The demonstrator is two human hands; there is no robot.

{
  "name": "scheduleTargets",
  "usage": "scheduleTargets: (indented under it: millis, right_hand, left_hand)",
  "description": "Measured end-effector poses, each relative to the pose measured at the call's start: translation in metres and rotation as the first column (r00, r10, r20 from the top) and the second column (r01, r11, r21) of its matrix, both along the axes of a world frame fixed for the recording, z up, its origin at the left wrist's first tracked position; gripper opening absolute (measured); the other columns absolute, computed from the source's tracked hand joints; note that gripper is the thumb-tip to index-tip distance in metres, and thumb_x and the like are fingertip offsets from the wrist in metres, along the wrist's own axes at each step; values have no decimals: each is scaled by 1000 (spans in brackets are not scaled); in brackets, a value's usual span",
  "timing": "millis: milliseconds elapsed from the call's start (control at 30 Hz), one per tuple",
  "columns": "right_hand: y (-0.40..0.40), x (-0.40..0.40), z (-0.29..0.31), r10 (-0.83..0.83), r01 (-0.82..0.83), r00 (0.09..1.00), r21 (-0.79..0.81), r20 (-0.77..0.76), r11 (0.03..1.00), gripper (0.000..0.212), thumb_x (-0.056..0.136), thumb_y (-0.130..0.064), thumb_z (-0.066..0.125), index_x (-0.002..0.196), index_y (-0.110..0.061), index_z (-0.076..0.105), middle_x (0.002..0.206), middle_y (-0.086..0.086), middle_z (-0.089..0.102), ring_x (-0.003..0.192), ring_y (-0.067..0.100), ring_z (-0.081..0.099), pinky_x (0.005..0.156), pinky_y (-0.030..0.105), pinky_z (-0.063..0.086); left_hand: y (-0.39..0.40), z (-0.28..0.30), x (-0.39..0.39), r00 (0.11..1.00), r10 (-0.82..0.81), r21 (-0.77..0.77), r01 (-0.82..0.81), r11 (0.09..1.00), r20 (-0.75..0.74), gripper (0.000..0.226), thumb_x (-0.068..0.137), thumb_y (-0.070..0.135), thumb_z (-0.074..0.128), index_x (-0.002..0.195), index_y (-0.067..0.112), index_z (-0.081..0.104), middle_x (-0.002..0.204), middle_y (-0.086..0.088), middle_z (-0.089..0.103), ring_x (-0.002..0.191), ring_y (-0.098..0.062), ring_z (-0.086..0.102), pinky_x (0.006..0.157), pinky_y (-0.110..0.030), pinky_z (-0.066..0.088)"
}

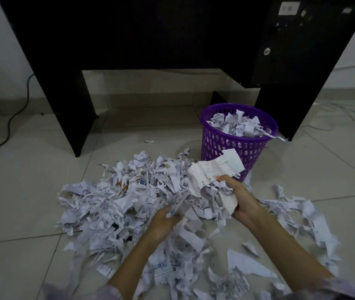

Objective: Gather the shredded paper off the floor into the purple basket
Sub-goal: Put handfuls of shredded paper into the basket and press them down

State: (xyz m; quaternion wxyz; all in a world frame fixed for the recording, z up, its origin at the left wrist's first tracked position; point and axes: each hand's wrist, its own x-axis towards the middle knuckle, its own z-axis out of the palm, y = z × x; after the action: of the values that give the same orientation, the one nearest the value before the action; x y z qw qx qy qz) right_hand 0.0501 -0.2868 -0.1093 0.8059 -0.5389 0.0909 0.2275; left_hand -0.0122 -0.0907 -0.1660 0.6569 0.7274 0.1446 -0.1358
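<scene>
A wide heap of shredded white paper (115, 204) covers the tiled floor in front of me. The purple basket (222, 146) stands upright behind the heap to the right, nearly full of shreds. My right hand (240, 200) grips a bundle of paper (213, 172) lifted above the heap, just in front of the basket's near wall. My left hand (164, 221) is lower, its fingers curled into shreds at the middle of the heap. More scraps lie to the right (315, 221) and near my forearms.
A black desk (128, 40) stands over the floor behind the heap, its left leg panel (72, 109) near the pile and its right cabinet (297, 94) right behind the basket. Cables run along the floor at far left (9, 126) and far right.
</scene>
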Motion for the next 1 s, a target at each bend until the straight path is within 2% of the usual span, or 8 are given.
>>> scheduleTargets:
  millis: [100,267,367,467,600,800,900,1000]
  right_hand:
    - [0,-2,-2,-30,29,999,-43,-20,999,12,87,-20,64,93,-16,73,85,5,74,63,18,68,51,25,53]
    - [-3,-2,2,-60,59,998,-31,-30,998,18,85,-16,64,97,-5,72,81,6,72,59,16,66,48,26,52]
    - [-5,-2,7,-92,93,996,89,-16,992,26,91,-7,55,71,-12,72,66,5,71,48,14,65,40,24,51]
    - [-5,0,8,-87,88,996,33,-30,996,10,89,-12,59,96,-7,65,69,4,70,48,15,64,43,24,51]
    - [-5,-1,9,-29,28,997,-11,-70,1000,16,86,-13,63,101,-9,64,70,5,69,47,15,62,42,22,50]
    - [11,0,2,54,-53,990,6,-133,999,47,65,-16,77,110,-4,67,83,8,69,60,19,65,52,27,54]
    - [16,0,2,84,-74,986,72,-146,995,64,45,-19,87,104,-5,65,79,9,69,68,21,64,65,33,55]
    - [17,2,3,81,-53,985,177,-155,983,62,64,-18,78,120,0,58,107,15,66,91,27,66,78,38,58]
  left_hand:
    - [12,-10,2,1000,-7,141,4,990,20,36,94,24,58,126,8,59,125,-4,60,108,-20,60,82,-23,48]
    - [20,-17,-3,999,3,191,-12,982,49,29,94,22,56,114,2,65,105,-8,64,95,-21,61,73,-23,48]
    - [21,-16,-4,999,-39,276,28,961,34,46,90,14,63,134,8,48,126,0,50,113,-14,49,82,-20,42]
    - [21,-13,-6,996,2,168,-17,986,86,83,78,14,77,146,19,30,146,2,36,128,-12,36,93,-19,35]
    - [14,-1,1,994,3,208,-26,978,110,109,71,50,75,151,33,4,160,6,6,146,-19,14,118,-45,19]
    - [-16,22,11,970,-148,43,142,989,193,81,86,34,66,150,30,17,151,15,25,138,-12,31,106,-30,33]
    - [-26,25,16,973,-130,-131,156,979,188,44,85,19,69,124,26,51,122,10,61,110,-8,59,88,-23,48]
    - [-27,26,18,960,-170,-68,189,980,220,20,88,20,66,105,10,60,89,-2,65,67,-2,60,61,-14,46]
